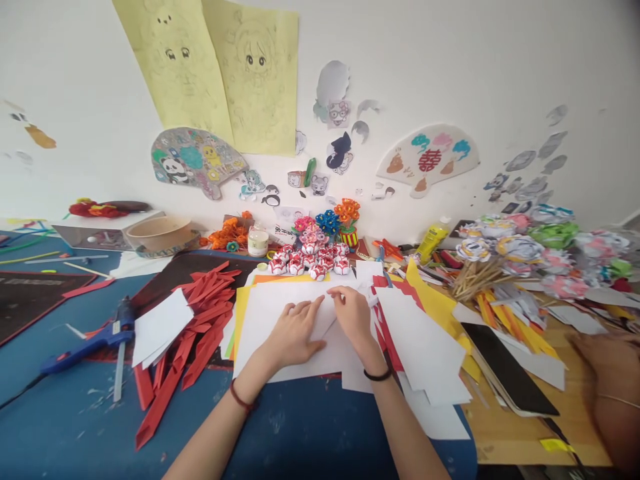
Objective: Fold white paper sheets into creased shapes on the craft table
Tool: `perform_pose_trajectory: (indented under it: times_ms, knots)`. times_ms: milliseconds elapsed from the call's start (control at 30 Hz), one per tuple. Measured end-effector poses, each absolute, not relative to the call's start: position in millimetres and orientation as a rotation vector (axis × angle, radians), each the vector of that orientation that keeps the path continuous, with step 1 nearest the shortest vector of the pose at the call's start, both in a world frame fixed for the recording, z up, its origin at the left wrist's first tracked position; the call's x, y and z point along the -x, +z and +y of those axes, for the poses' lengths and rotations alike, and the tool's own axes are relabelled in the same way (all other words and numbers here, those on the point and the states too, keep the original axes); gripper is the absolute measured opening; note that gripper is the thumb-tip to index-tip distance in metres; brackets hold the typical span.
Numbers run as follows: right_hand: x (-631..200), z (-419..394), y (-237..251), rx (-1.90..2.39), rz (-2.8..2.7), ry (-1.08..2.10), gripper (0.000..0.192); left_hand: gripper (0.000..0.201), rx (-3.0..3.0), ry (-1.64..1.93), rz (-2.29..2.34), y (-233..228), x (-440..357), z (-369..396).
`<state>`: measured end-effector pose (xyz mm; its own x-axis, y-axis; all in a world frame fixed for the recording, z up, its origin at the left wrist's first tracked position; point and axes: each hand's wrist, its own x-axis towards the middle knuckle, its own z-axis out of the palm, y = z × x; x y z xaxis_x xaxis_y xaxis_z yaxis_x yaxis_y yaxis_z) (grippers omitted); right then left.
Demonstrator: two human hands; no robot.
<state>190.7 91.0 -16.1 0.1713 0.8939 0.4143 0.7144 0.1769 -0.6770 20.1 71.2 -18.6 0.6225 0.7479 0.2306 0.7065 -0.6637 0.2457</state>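
Note:
A stack of white paper sheets [270, 327] lies in front of me on top of coloured sheets. My left hand [295, 333] rests on the top sheet, palm down with the fingers stretched out. Close to its fingertips, my right hand [350, 313] is curled, thumb and forefinger pinched at the paper near its far edge. A slanting crease or edge shows between the two hands. Just beyond the stack sit several red-and-white folded paper pieces [317, 272]. More white sheets [425, 340] lie to the right of my right hand.
Folded red strips [187, 347] and a blue glue gun [95, 340] lie at left. At right are a phone [510, 367], paper flowers on sticks [520, 250] and another person's arm [613, 380]. A yellow bottle [433, 240] and a glue jar [258, 241] stand near the wall.

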Motion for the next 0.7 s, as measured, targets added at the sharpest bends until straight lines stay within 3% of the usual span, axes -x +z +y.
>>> perform_pose_trajectory:
  times_ms: [267,500,700]
  knots:
    - [-209,115,-26,1.416,-1.358,0.472,0.036,0.077,-2.839,0.425,1.110,-10,-19,71]
    - [-224,114,-31,1.532,-1.226,0.445,0.040,0.062,-2.960,0.429,1.040,-15,-14,74]
    - [-216,116,-35,1.533,-1.269,0.418,0.040,0.072,-2.956,0.399,1.100,-9,-9,74]
